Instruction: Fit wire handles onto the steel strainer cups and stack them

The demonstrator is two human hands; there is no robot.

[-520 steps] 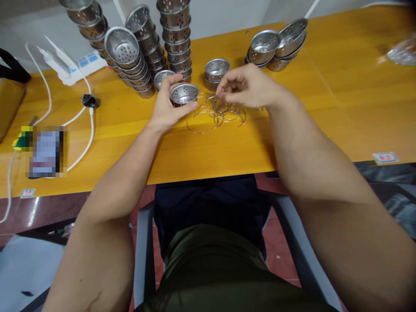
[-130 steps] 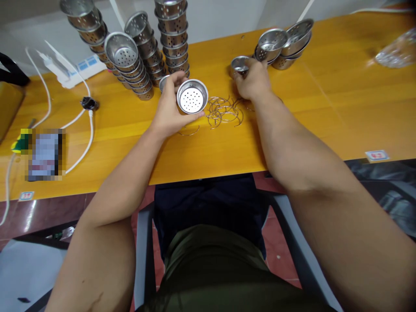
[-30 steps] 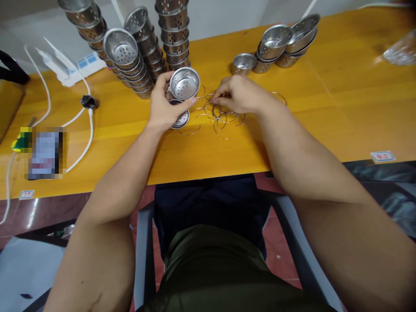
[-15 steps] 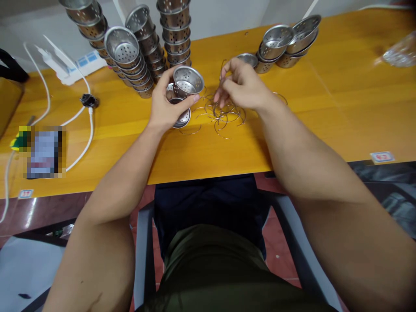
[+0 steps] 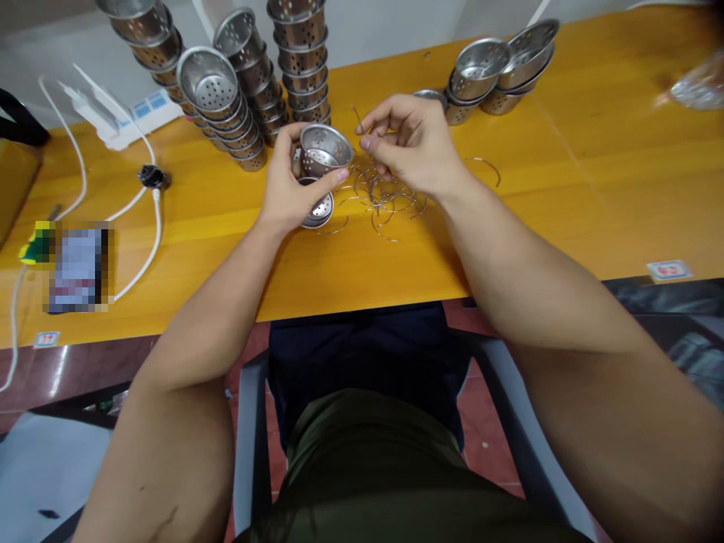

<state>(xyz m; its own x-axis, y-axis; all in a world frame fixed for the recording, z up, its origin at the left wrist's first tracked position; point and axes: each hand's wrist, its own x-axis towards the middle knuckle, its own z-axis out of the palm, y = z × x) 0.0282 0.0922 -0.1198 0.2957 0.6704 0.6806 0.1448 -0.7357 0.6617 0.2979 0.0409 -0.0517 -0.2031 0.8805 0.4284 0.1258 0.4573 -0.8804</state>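
Observation:
My left hand [image 5: 294,181] is closed around a small perforated metal cup [image 5: 326,148], its mouth tilted up toward me. Just under that hand sits another perforated cup [image 5: 320,212], partly hidden by the fingers. Thumb and forefinger of my right hand [image 5: 404,139] pinch a thin curved wire [image 5: 357,118], a short way right of the held cup and apart from it. Below the right hand lies a loose heap of curved wires [image 5: 388,196] on the yellow table.
Tall stacks of perforated cups [image 5: 299,60] stand at the back left, with tilted stacks [image 5: 480,72] at the back right. On the left are a power strip [image 5: 141,117], white cables, a black plug [image 5: 154,176] and a blurred-out phone-like object [image 5: 79,264]. A clear plastic bag [image 5: 701,87] lies far right.
My right hand has lifted from the wire heap and moved slightly left toward the cup, with a wire now showing in its pinch. The left hand keeps its hold, nearly still.

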